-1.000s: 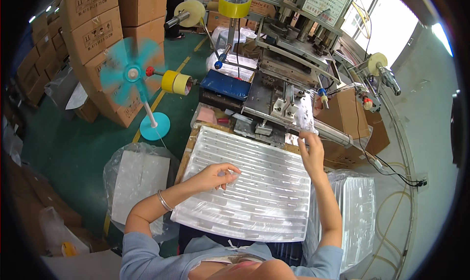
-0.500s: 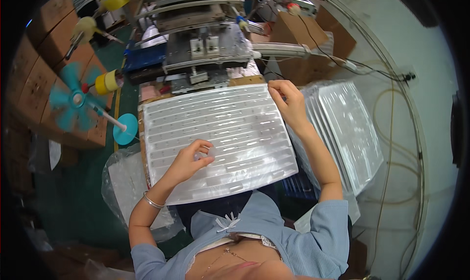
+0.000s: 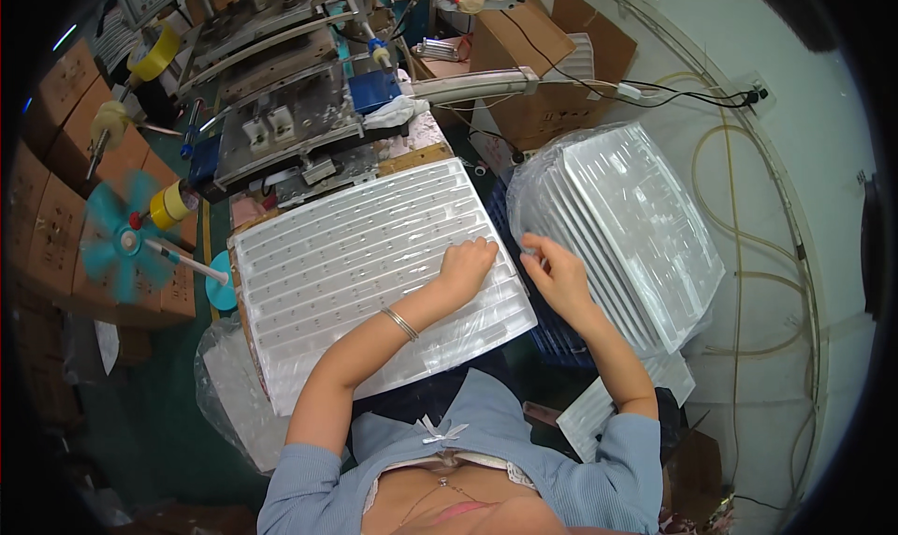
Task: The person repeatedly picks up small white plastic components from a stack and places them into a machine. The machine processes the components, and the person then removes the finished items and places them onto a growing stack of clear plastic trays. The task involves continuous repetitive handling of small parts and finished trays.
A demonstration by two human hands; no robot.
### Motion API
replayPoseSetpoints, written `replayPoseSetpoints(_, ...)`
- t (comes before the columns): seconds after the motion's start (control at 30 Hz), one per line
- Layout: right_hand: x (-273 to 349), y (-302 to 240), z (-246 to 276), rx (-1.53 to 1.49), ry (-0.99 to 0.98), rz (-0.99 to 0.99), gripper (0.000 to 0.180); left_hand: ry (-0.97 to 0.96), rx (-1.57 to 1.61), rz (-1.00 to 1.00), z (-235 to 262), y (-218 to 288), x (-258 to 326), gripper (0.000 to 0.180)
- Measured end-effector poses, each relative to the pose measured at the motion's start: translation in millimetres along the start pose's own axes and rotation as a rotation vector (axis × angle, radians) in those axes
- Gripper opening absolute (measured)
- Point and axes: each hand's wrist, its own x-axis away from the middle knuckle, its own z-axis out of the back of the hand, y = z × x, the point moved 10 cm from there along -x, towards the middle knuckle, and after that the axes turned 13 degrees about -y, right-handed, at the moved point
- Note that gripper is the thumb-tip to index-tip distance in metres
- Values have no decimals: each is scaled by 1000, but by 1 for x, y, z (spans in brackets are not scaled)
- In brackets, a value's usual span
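In front of me lies a white ribbed panel (image 3: 346, 264) with rows of small holes and a glossy, film-like surface. My left hand (image 3: 470, 268) rests near its right edge, fingers curled down; whatever they hold is hidden. Just past that edge, my right hand (image 3: 558, 271) is bent with thumb and fingertips drawn together, and I cannot make out what is between them. The two hands are a short gap apart. Close by on the right stands a stack of similar white panels (image 3: 645, 226), partly covered by clear plastic.
A metal machine (image 3: 295, 114) stands beyond the panel. On the left are a teal fan (image 3: 128, 240), yellow tape rolls (image 3: 168, 206) and stacked cartons (image 3: 56, 208). An open cardboard box (image 3: 524, 58) sits at the back. Cables (image 3: 692, 95) run along the right wall.
My left hand has moved right across the panel; the small translucent thing seen in it is now hidden. My right hand has come down from the panel's far corner. The view has turned.
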Motion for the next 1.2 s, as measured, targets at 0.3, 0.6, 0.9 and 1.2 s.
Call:
replayPoseSetpoints(0.3, 56, -25, -73, 94, -436, 262, 21, 257, 293, -33, 51, -31, 31, 27)
replayPoseSetpoints(0.6, 71, -37, -110, 396, -529, 427, 25, 256, 500, 353, 118, -140, 151, 23)
replayPoseSetpoints(0.9, 52, -44, -101, 268, -536, 447, 18, 639, 450, 596, 167, -218, 296, 25)
replayPoseSetpoints(1.2, -50, -81, -40, -111, -269, 291, 11, 525, 416, 573, 135, -211, 261, 16)
